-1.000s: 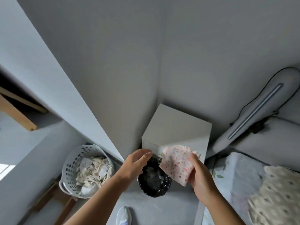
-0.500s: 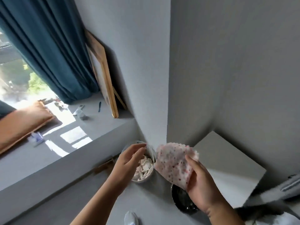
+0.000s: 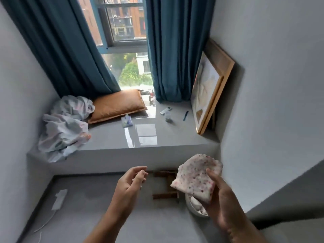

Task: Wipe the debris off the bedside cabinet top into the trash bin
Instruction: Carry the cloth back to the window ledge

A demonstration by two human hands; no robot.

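My right hand (image 3: 222,206) grips a pink dotted cloth (image 3: 195,178), held up in the air at the lower right. My left hand (image 3: 130,183) hovers to its left, empty, fingers loosely curled and apart. Neither the bedside cabinet nor the black trash bin is in view. Part of a white basket (image 3: 192,207) with crumpled paper shows under the cloth and my right hand.
A grey window ledge (image 3: 157,137) lies ahead with an orange cushion (image 3: 115,106), crumpled bedding (image 3: 64,125), a tissue pack, a remote and a pen. A framed picture (image 3: 208,88) leans on the right wall. A small wooden stool (image 3: 165,185) stands on the floor by the basket.
The view has swung left, from the cabinet and bin to the window ledge. Cabinet and black bin have left the frame. My hands keep the same pose, cloth still in the right.
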